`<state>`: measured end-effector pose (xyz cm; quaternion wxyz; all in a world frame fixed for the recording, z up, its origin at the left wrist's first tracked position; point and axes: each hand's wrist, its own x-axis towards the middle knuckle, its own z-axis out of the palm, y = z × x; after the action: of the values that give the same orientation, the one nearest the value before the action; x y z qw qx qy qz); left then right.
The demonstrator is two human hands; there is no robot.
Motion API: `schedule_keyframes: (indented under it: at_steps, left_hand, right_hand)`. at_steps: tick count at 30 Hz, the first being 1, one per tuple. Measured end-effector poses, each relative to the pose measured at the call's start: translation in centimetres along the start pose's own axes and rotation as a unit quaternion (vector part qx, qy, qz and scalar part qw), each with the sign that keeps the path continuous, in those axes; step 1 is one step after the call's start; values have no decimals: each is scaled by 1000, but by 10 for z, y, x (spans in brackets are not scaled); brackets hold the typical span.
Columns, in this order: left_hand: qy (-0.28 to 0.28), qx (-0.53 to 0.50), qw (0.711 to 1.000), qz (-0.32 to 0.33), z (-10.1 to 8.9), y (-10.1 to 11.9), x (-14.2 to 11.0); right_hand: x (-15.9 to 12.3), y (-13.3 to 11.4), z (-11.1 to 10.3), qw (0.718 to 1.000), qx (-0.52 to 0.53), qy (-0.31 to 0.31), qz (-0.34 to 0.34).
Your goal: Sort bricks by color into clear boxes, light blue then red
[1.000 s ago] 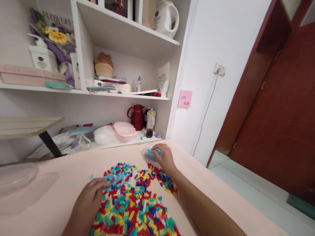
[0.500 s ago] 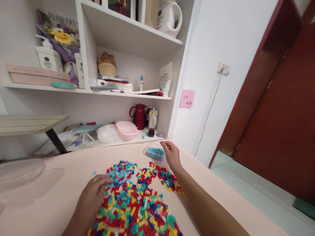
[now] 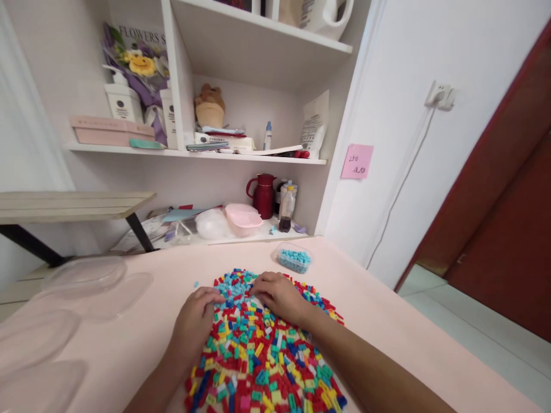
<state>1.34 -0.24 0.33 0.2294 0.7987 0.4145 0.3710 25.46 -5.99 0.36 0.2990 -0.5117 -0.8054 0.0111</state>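
A wide pile of small coloured toy bricks (image 3: 267, 355) is spread over the pink tabletop (image 3: 365, 355). Light blue bricks (image 3: 235, 291) gather at its far left part. My left hand (image 3: 198, 315) rests at the pile's left edge, fingers pressed together and tips by the light blue bricks. From the right, my right hand (image 3: 279, 295) reaches over the pile with its fingers bent down beside the same bricks. Whatever either hand's fingertips pinch is hidden. Behind the pile stands a clear plastic box (image 3: 293, 268) holding light blue bricks.
Clear plastic lids or trays (image 3: 86, 274) lie on the left of the table. One loose light blue brick (image 3: 196, 284) sits apart from the pile. Behind are a white shelf (image 3: 258, 159), a pink bowl (image 3: 244, 221), a red jug (image 3: 263, 198) and a bottle (image 3: 286, 212).
My right hand has moved from beside the clear box back to the light blue bricks in the pile. My left hand remains at the pile's left edge. The view has shifted a little.
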Motion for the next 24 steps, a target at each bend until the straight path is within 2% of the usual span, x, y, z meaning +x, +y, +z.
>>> schedule_keyframes:
  at_steps: [8,16,24]
  left_hand:
    - [0,0,1000,-5,-1,3,-2]
    - [0,3,1000,4,0,2,-1]
    - [2,12,1000,6,0,-1,0]
  right_hand:
    - [2,0,-3,996,67,11,60]
    - [2,0,-5,998,45,-7,51]
    - [3,-4,0,997,32,23,63]
